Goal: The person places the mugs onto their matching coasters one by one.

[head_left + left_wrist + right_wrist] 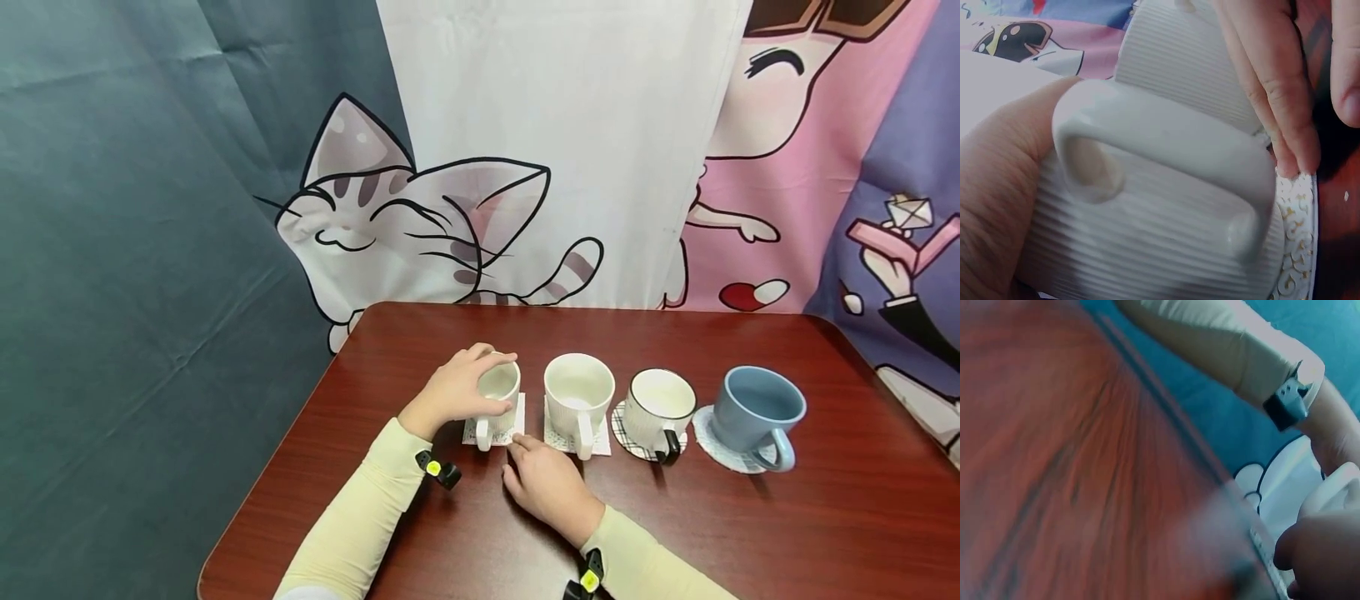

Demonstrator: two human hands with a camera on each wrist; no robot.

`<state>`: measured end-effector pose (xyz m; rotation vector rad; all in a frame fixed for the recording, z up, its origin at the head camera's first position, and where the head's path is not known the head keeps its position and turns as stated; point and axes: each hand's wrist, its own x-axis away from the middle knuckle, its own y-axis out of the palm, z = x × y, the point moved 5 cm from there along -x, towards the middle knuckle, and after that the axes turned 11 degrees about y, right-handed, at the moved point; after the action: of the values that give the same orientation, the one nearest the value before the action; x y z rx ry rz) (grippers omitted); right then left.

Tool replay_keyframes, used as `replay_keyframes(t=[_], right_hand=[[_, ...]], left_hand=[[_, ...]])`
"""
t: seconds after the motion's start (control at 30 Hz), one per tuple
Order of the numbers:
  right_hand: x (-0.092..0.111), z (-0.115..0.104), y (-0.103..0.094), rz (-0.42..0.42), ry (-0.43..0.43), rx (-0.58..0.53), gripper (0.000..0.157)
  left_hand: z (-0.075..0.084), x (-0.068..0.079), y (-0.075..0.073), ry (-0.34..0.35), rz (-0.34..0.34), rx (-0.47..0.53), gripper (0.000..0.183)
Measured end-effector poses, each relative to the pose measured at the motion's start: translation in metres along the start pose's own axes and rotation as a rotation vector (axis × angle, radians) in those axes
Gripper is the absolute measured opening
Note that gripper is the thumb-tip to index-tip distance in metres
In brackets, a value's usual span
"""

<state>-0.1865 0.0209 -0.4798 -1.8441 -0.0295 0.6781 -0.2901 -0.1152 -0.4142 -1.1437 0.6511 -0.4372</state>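
Observation:
My left hand [456,390] grips a white ribbed mug [507,385], thumb along its near side and fingers over by the far rim. The mug's handle [1166,140] points toward me, large in the left wrist view. Beneath the mug lies a square white lace-patterned coaster [519,418], its gold-flecked border [1297,250] showing past the base. My right hand [553,485] reaches in from the right, its extended fingertips right at the coaster's front edge. In the right wrist view, part of the right hand [1329,556] overlaps the handle [1329,490].
Rightward in a row stand a larger white ribbed mug [579,392] on a square coaster [602,443], a black-rimmed white mug [660,404] on a checked coaster [624,437], and a blue mug [759,408] on a round coaster [723,454]. A printed curtain [570,100] hangs behind the table [840,533].

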Motion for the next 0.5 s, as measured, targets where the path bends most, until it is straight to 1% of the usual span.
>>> replay_keyframes(t=[0.07, 0.13, 0.17, 0.3, 0.4, 0.5], right_hand=[[-0.001, -0.004, -0.007, 0.004, 0.015, -0.032, 0.028], [-0.004, -0.009, -0.020, 0.027, 0.015, -0.063, 0.028], [-0.006, -0.012, -0.028, 0.046, 0.009, -0.067, 0.029], [-0.019, -0.019, -0.067, 0.114, -0.032, -0.132, 0.023], [-0.032, -0.015, -0.094, 0.127, -0.046, -0.176, 0.021], [-0.048, -0.002, -0.118, 0.136, -0.037, -0.179, 0.021]], left_hand=[[0.000, 0.000, -0.001, 0.004, -0.013, 0.003, 0.075], [0.001, 0.000, -0.003, 0.014, -0.025, -0.002, 0.076], [0.001, -0.001, -0.004, 0.019, -0.031, -0.008, 0.076], [0.004, -0.006, -0.011, 0.053, -0.043, -0.038, 0.073], [0.010, -0.010, -0.023, 0.077, -0.031, -0.052, 0.069], [0.016, -0.014, -0.041, 0.092, 0.019, -0.068, 0.067]])
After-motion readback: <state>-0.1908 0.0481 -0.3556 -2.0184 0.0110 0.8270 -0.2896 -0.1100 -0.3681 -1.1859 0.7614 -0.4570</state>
